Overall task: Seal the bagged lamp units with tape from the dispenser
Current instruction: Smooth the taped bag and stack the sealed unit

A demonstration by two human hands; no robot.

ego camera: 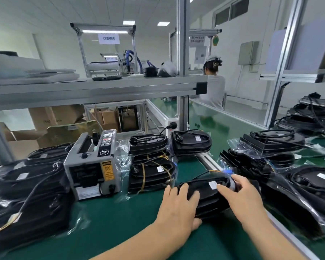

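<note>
Left hand and right hand in a grip on black ribbed lamp unit, white label on top

Black lamp unit lying flat, grey dispenser upright

Bright, even light from ceiling panels and a strip lamp high above and behind the tape dispenser. Shadows soft and short, tucked under stock beside it. Glare on plastic bags just right of it, sheen on green belt beyond. Dispenser fairly sharp. Bagged stacks left of it smeared. Lamp unit right of it blurred at far end. Fisheye tilts posts far right.
</note>
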